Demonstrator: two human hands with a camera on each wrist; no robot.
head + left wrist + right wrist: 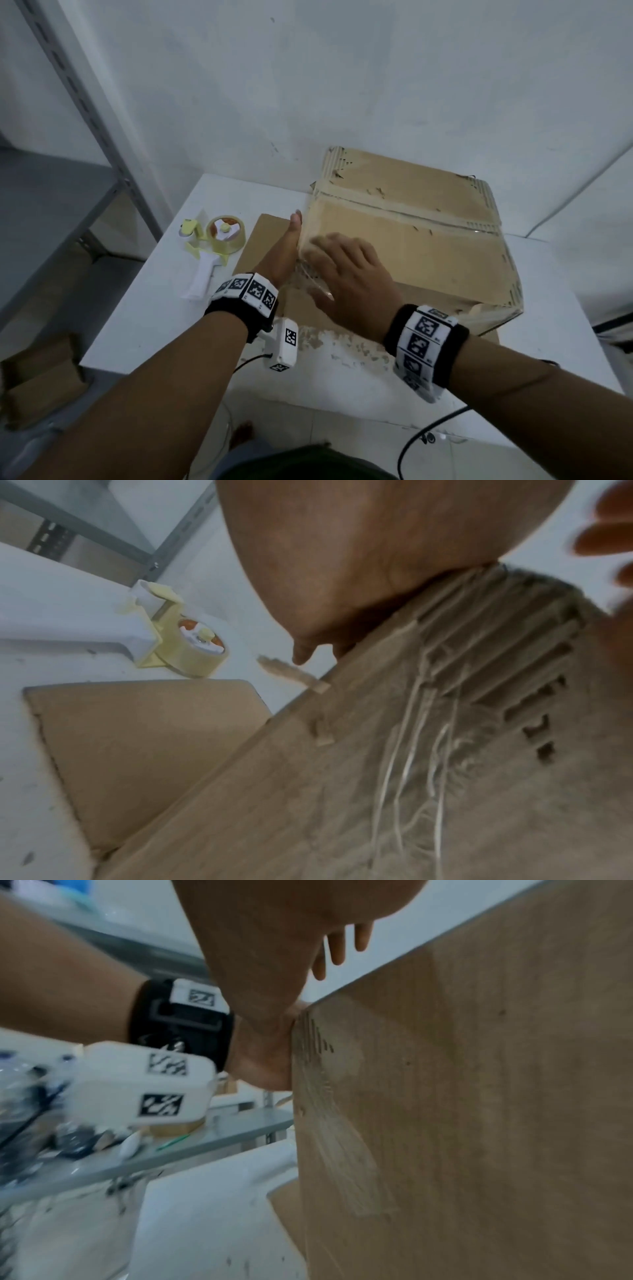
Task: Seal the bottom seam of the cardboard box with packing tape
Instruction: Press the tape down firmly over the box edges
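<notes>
While blur hides fingertips, both flat, released grips press the box (404,240).

Bare forearms each wear a black wristband (397,329) ringed with white blocks printed with black square markers (423,325), and a white marker-tagged camera box (284,344) with a black cable hangs beneath the left wrist.

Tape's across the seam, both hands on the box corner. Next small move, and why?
Probably sweep the right hand down the side, flattening the crinkled tape end. The left hand braces the cardboard box, and the tape dispenser lies set aside on the table.
</notes>
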